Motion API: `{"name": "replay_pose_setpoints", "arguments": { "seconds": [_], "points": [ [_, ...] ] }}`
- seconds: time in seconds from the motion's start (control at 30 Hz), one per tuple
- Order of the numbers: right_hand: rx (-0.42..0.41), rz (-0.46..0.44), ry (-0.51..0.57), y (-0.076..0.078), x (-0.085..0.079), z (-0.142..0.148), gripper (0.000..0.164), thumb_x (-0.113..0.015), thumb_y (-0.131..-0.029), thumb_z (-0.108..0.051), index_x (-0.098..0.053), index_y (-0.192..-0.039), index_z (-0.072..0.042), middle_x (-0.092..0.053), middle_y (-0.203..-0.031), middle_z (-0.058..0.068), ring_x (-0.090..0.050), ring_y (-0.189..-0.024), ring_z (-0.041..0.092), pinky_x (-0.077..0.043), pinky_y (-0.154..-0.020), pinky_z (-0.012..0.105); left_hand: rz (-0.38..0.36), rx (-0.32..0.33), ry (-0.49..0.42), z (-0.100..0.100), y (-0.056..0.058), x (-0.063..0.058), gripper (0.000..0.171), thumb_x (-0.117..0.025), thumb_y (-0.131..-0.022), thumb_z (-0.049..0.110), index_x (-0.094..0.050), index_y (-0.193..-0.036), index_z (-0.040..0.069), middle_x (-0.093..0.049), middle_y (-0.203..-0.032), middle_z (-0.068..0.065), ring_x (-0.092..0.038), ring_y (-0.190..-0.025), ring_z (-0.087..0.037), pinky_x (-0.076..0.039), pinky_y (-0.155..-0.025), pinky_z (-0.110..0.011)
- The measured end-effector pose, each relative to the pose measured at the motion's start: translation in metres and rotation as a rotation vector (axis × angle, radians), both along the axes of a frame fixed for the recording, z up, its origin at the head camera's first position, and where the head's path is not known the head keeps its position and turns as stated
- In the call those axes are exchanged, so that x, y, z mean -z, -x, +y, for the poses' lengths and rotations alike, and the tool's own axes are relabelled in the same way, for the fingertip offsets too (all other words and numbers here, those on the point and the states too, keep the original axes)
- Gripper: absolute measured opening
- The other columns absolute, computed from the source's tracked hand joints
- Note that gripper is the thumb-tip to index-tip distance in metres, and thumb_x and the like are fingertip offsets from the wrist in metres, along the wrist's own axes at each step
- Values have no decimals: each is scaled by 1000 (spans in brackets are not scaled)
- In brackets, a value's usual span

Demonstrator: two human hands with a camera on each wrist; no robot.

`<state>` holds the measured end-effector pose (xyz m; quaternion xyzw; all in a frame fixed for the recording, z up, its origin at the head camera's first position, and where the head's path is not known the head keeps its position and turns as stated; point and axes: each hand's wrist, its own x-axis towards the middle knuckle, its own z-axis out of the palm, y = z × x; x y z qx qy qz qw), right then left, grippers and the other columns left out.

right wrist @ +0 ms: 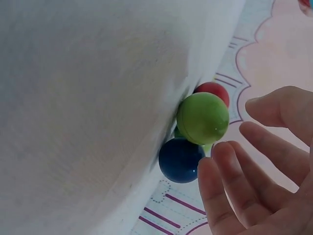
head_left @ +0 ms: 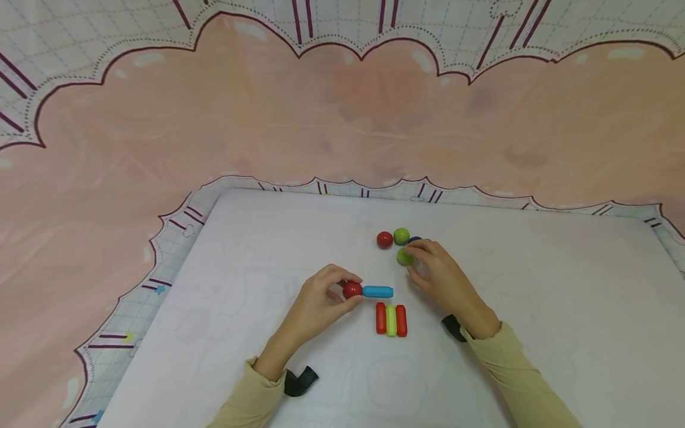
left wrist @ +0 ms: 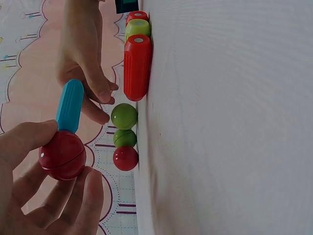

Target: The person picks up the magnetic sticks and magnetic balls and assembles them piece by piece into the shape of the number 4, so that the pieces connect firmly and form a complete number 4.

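Between thumb and fingers, my left hand point(head_left: 322, 302) pinches a red ball point(head_left: 352, 290). End to end with the ball, a light-blue ridged rod point(head_left: 377, 292) sticks out toward the right. My right hand point(head_left: 441, 279), its fingers loosely bent and apart, is close beside a green ball point(right wrist: 203, 118) and a dark-blue ball point(right wrist: 181, 160). No ball sits between its thumb and fingers in the right wrist view. Another green ball point(head_left: 401, 236) and a red ball point(head_left: 384, 240) lie in the same cluster; in the head view the right fingers partly cover the dark-blue one.
Nearer the person, a red rod point(head_left: 380, 318), a yellow-green rod point(head_left: 391, 321) and a second red rod point(head_left: 401, 320) lie side by side on the white tabletop point(head_left: 257, 238). A patterned peach cloth point(head_left: 321, 119) spreads beyond the table's far edge.
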<state>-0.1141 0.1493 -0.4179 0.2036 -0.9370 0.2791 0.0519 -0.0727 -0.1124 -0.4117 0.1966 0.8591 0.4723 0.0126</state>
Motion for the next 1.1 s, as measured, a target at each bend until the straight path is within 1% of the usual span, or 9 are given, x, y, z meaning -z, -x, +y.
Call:
{"name": "replay_pose_setpoints", "arguments": {
  "seconds": [0.27, 0.5, 0.77, 0.97, 1.1],
  "points": [
    [-17, 7, -28, 3, 1, -1, 35, -76, -85, -5, -68, -118, 2, -61, -123, 18, -57, -114, 32, -52, -99, 47, -3, 4, -2, 0, 0, 0, 33, -82, -81, 11, -70, -112, 10, -65, -106, 3, -61, -94, -12, -58, -74, -22],
    [-28, 23, -31, 5, 3, -2, 33, -75, -85, -4, -68, -117, 2, -61, -121, 17, -58, -113, 31, -52, -99, 46, -13, 0, 2, 0, 1, 0, 33, -83, -81, 11, -71, -112, 12, -65, -106, 4, -61, -94, -12, -58, -74, -23],
    [-29, 17, -49, 7, 3, -4, 32, -74, -86, -4, -68, -117, -1, -62, -121, 14, -52, -112, 29, -52, -97, 44, -12, -4, 6, -1, 0, -1, 33, -83, -81, 13, -71, -112, 13, -65, -106, 4, -61, -94, -12, -58, -74, -23],
    [-39, 16, -50, 8, 4, -7, 28, -74, -86, -2, -69, -114, 0, -62, -120, 14, -56, -110, 29, -52, -99, 44, -14, -14, 6, -1, 0, -1, 33, -83, -81, 11, -71, -112, 13, -65, -106, 4, -61, -93, -12, -58, -73, -23],
    [-42, 1, -53, 8, 5, -8, 28, -76, -86, -3, -69, -113, -1, -63, -119, 14, -57, -110, 28, -52, -99, 45, -13, -20, 8, -2, 0, -1, 33, -83, -80, 11, -71, -111, 14, -65, -106, 4, -61, -93, -12, -58, -73, -22]
  ]
}}
